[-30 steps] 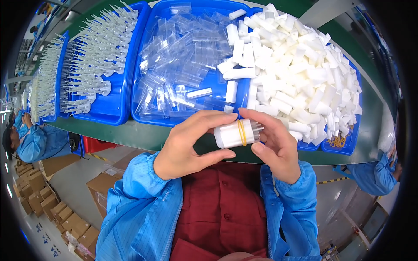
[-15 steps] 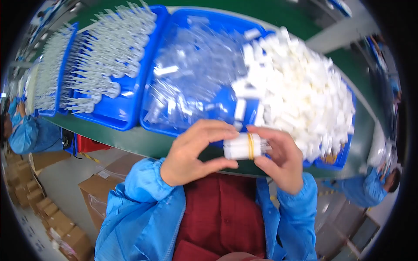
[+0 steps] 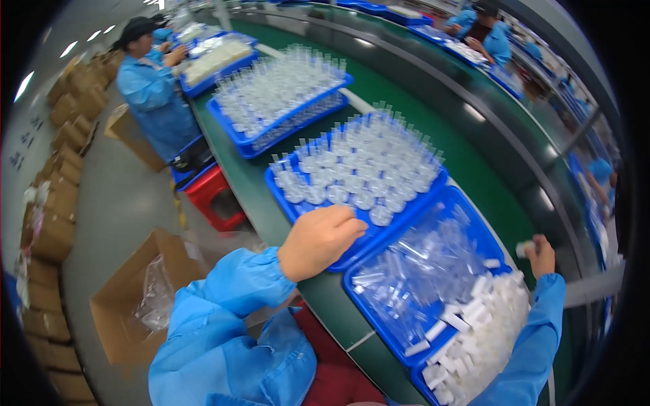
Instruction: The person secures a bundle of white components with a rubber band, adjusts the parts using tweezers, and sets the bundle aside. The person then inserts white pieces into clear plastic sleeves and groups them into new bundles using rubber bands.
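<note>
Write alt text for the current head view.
The person's right hand holds a whitish cylinder beyond piled white blocks; the left hand is by a blue tray of upright clear parts. Clear strips lie between tray and blocks.

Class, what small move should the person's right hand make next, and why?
Probably lower the small white piece onto the green belt and let go: the right hand holds it out past the pile of white pieces, with the belt seen behind it, while the left hand is at the blue tray of clear parts.
</note>
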Demonstrator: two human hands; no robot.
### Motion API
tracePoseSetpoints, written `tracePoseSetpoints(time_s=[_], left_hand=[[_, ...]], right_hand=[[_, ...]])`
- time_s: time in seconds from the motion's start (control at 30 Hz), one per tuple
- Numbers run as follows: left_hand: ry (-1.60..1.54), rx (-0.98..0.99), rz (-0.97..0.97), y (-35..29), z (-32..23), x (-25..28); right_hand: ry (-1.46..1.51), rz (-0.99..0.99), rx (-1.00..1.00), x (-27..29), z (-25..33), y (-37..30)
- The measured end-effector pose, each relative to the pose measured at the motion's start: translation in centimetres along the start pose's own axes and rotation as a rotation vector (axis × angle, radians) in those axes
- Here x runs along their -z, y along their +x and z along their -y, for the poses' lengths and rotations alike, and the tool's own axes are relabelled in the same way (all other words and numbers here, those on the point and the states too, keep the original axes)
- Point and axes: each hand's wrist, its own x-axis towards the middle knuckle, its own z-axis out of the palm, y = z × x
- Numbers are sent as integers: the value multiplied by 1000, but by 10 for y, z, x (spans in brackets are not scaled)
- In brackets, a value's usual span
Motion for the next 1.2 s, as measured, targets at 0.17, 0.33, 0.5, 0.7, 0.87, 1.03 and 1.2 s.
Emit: tracePoseSetpoints(time_s=[0.17, 0.33, 0.5, 0.7, 0.87, 1.03, 1.2], left_hand=[[393, -118, 194, 12, 20, -3], [297, -88, 243, 24, 33, -12], [367, -32, 216, 16, 34, -7], [-9, 278, 97, -10, 11, -4], [-307, -49, -91, -28, -27, -26], [-602, -164, 27, -23, -85, -55], [-742, -181, 85, -33, -101, -78]], right_hand=[[-64, 140, 5, 5, 1, 18], [-56, 114, 76, 64, 87, -32], [1, 14, 251, 81, 193, -94], [-81, 19, 150, 103, 208, -158], [-100, 62, 355, 81, 211, -163], [-35, 89, 584, 63, 231, -156], [-227, 203, 613, 33, 229, -179]])
